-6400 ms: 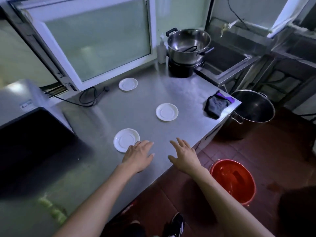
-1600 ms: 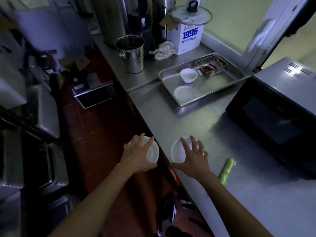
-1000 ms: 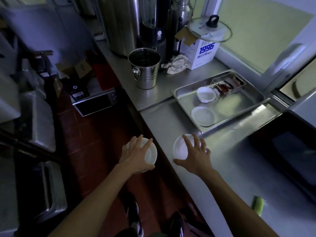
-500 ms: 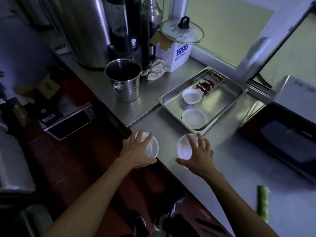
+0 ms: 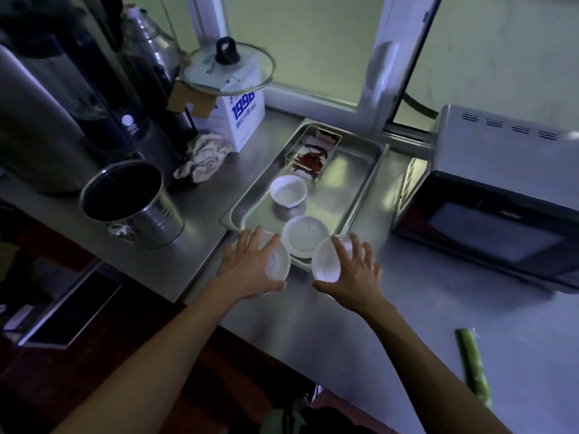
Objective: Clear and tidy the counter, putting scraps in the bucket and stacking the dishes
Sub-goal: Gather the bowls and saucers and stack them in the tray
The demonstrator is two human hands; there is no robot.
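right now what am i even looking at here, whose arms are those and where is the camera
The camera sits on a person's head, looking forward and down, so the two bare arms are that person's own; there is no machine. The left hand holds one small white plate in its grip, and the right hand holds another white plate. Both hover at the near edge of a steel tray on a metal counter. Inside the tray lie a white saucer, a white bowl and a small dish of red scraps. A steel bucket stands left, a microwave right, and a green stalk lies near the person.
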